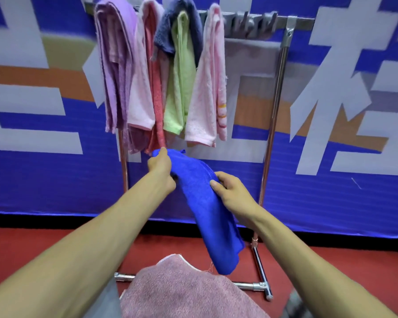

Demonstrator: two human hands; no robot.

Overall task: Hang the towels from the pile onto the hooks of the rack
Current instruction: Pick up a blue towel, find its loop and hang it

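A bright blue towel (205, 210) hangs between both hands in front of the rack. My left hand (162, 167) grips its upper corner, and my right hand (232, 191) pinches its right edge lower down. The metal rack (276, 106) stands ahead. Several towels hang from its hooks on the left: purple (115, 65), pale pink (139, 97), red (155, 88), navy (170, 31), green (179, 83) and light pink (210, 88). Bare grey hooks (251, 24) show on the right of the bar. A dusty pink towel (184, 292), top of the pile, lies below me.
A blue banner with large white characters (345, 92) stands right behind the rack. The rack's chrome foot bar (251, 285) lies on the red floor (21, 244). A grey edge (106, 301) shows beside the pile.
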